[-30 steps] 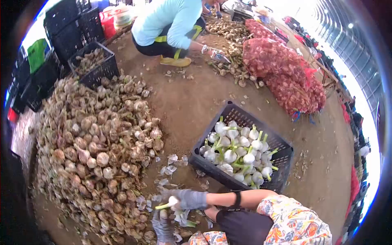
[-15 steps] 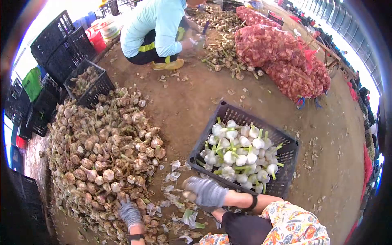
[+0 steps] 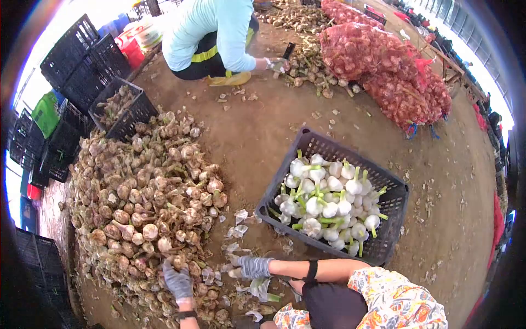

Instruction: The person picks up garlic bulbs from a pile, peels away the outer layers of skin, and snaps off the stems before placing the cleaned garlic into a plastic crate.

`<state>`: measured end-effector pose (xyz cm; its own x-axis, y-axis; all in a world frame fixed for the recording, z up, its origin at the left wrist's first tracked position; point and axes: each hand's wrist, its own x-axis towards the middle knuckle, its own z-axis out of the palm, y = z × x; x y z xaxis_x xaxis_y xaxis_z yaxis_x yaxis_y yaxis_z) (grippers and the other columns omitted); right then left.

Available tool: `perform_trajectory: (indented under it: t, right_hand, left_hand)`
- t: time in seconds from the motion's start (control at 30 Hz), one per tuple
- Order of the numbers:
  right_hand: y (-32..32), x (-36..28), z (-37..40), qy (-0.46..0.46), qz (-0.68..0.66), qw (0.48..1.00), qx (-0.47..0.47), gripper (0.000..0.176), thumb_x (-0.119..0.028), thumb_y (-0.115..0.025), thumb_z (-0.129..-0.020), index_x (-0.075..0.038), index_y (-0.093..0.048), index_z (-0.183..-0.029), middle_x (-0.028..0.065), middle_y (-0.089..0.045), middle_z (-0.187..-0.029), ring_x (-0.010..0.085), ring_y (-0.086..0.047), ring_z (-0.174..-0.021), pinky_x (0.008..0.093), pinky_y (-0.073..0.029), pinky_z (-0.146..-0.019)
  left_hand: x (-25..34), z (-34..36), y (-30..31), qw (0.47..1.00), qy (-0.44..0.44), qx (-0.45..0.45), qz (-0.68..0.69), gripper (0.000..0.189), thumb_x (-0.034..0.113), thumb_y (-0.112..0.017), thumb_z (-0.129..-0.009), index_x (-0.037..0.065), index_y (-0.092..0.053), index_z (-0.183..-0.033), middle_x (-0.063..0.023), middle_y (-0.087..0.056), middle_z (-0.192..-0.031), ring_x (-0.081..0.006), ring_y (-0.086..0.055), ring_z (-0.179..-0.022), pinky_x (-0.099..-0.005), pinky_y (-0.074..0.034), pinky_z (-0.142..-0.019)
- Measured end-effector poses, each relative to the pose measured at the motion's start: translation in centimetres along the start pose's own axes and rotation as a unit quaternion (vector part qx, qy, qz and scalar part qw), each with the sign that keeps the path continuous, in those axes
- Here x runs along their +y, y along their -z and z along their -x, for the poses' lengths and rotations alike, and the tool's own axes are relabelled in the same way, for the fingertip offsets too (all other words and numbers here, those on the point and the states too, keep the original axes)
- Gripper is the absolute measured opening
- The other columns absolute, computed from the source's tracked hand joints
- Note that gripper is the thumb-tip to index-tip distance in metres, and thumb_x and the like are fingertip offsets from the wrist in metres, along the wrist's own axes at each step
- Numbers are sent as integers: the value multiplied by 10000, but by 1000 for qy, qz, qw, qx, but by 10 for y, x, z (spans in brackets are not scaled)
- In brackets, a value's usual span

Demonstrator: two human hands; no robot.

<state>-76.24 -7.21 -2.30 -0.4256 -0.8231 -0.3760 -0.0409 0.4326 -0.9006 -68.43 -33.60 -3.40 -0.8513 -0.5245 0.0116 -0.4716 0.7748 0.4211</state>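
My left hand (image 3: 178, 281), in a grey glove, reaches onto the front edge of a big heap of unpeeled garlic (image 3: 137, 197); its fingers are bent over a bulb, and their grip is partly hidden. My right hand (image 3: 253, 267), also gloved, is just to the right over the scattered peelings (image 3: 238, 226), its fingers closed around something small and pale that I cannot make out. Beyond and right of it, a dark plastic crate (image 3: 394, 219) holds many white, cleaned garlic bulbs (image 3: 329, 203) with short green stems.
A co-worker (image 3: 211, 38) in a light blue top squats beyond the heap, holding a dark blade near more garlic (image 3: 312, 63). Red mesh sacks (image 3: 383, 68) lie at the upper right. Black crates (image 3: 82, 60) stack at the left; one crate (image 3: 123, 109) holds stems.
My right hand has moved left and slightly down, away from the crate. My left hand stays at the heap's edge. The co-worker's hand has come down to the garlic, and the view has shifted slightly.
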Motion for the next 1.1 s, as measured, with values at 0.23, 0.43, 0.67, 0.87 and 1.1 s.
perform_trajectory:
  t: [0.23, 0.43, 0.67, 0.87, 1.1]
  right_hand:
    - [-20, -11, -18, 82, -253, 962, 55, 416, -371, -512, -891, 23, -531, -1020, 82, -597, -876, 169, -561, -802, 284, -462, -754]
    - [-26, 19, -22, 95, -168, 980, 55, 313, -248, -560, -860, -27, -551, -1082, 139, -588, -983, 237, -550, -929, 319, -434, -812]
    - [-15, 7, -17, 41, -29, 996, 69, 309, -265, -538, -879, -11, -551, -1054, 160, -591, -983, 223, -561, -901, 339, -444, -795]
    - [-11, 2, -18, 51, -67, 996, 38, 307, -265, -546, -870, -14, -551, -1047, 182, -597, -956, 277, -571, -883, 356, -451, -775]
    - [-6, -10, -11, 104, -31, 994, 10, 291, -227, -540, -858, -30, -534, -1073, 210, -606, -919, 331, -596, -862, 384, -465, -721]
  left_hand:
    - [71, 102, 1, 803, 43, -157, 573, 510, 207, -738, -706, 28, -482, -1109, -57, -508, -1120, -187, -515, -1008, -341, -465, -847]
    - [100, 119, -3, 769, 156, -92, 613, 718, 224, -738, -716, -24, -379, -1286, -125, -464, -1231, -220, -480, -1102, -340, -389, -941]
    - [88, 123, -21, 820, 87, -87, 559, 706, 158, -717, -733, 1, -348, -1314, -106, -433, -1273, -206, -438, -1142, -334, -393, -950]
    - [87, 118, -11, 790, 94, -100, 597, 726, 186, -737, -721, -12, -359, -1308, -114, -466, -1237, -191, -478, -1094, -312, -398, -933]
    - [65, 121, -20, 622, 170, -139, 752, 564, 273, -632, -804, -27, -430, -1237, -110, -523, -1164, -197, -544, -999, -303, -455, -862]
